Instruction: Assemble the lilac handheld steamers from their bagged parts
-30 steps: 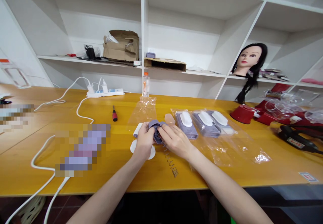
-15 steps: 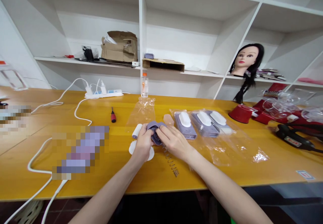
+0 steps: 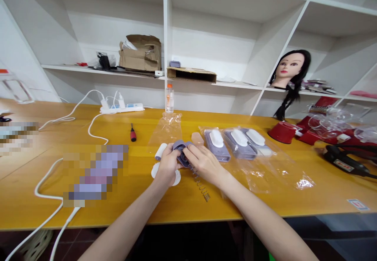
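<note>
Between my two hands is a grey-purple plastic housing, its hollow, dark inner side (image 3: 183, 157) turned up toward me. My left hand (image 3: 167, 167) grips it from the left, thumb at the opening. From the other side my right hand (image 3: 207, 163) closes on it, fingertips reaching into the hollow; whatever they touch in there is hidden. A coil spring (image 3: 202, 189) lies on the table just below my right hand. White round pads (image 3: 177, 178) and a small white cylinder (image 3: 160, 151) sit by my left hand. A beige oval piece (image 3: 197, 138) rests behind my right fingers.
Several grey-purple boxes with white oval tops (image 3: 217, 138) lie on clear plastic bags to the right. A red-black screwdriver (image 3: 133, 132), a power strip (image 3: 129, 108) and a blurred-out object with a cable (image 3: 98, 172) are left. A clear bottle (image 3: 170, 101) stands behind.
The housing has tilted slightly in my hands, so more of its hollow inside shows. Both hands keep their hold, and the view has shifted a little.
</note>
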A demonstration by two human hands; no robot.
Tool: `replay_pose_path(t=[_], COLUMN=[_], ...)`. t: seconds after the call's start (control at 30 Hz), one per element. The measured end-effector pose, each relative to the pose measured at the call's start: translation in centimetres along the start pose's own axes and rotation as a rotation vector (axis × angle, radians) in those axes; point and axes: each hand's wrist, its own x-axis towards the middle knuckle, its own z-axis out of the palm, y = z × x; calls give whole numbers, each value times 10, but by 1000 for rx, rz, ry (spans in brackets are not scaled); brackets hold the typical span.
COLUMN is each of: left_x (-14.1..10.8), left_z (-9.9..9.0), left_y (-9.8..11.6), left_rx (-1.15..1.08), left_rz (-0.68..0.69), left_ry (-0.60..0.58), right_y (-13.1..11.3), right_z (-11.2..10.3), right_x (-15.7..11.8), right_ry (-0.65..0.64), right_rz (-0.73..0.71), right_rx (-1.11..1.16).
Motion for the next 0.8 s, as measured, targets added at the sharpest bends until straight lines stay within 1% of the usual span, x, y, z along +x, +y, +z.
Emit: replay_pose_path(t=[0.2, 0.33, 0.53, 0.6, 0.73, 0.8], left_x=[4, 5, 3, 2, -1, -1], left_z=[-3, -4, -3, -2, 0, 1], left_y=[0, -3, -5, -4, -1, 0], left_rx=[-33, -30, -7, 5, -3, -14], left_rz=[-58, -56, -21, -4, 57, 65], left_ry=[-16, -11, 12, 12, 3, 1], right_y=[0, -1, -2, -2, 0, 0], right_z=[1, 0, -3, -3, -1, -1], right_x=[2, 4, 4, 3, 1, 1], right_ry=[-73, -107, -121, -97, 24, 71], right_rz=[-2, 11, 9, 11, -5, -15], right_rx=[-6, -8, -23, -24, -27, -26])
